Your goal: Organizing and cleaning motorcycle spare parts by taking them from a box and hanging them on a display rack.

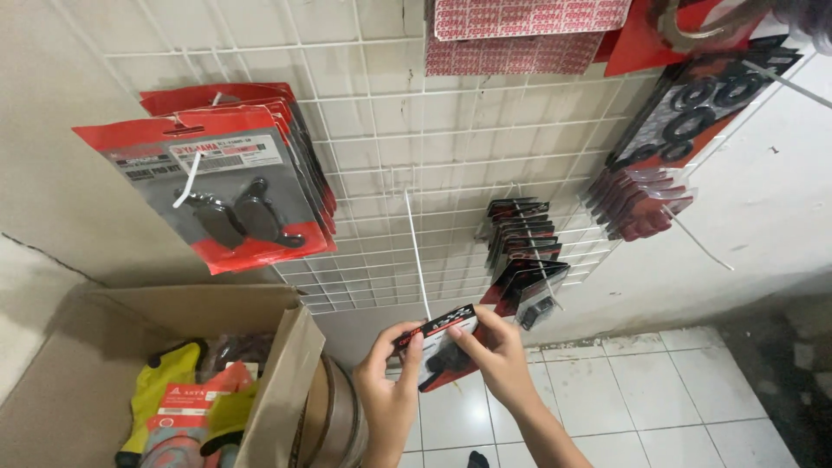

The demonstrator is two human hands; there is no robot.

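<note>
both hands point(451, 360) holding black-red blister pack point(444, 340), red packs point(234, 186) hanging left

Red-black blister packs point(227, 186) hang on the grid point(381, 130).

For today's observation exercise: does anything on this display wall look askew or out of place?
Yes. One long white hook on the wire grid hangs bare, while neighbouring hooks carry packets. Both hands, left hand and right hand, hold a red-and-black packet beneath it.

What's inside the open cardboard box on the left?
The cardboard box holds yellow packets and a red-and-white blister card. Whatever lies beneath them is covered.
</note>
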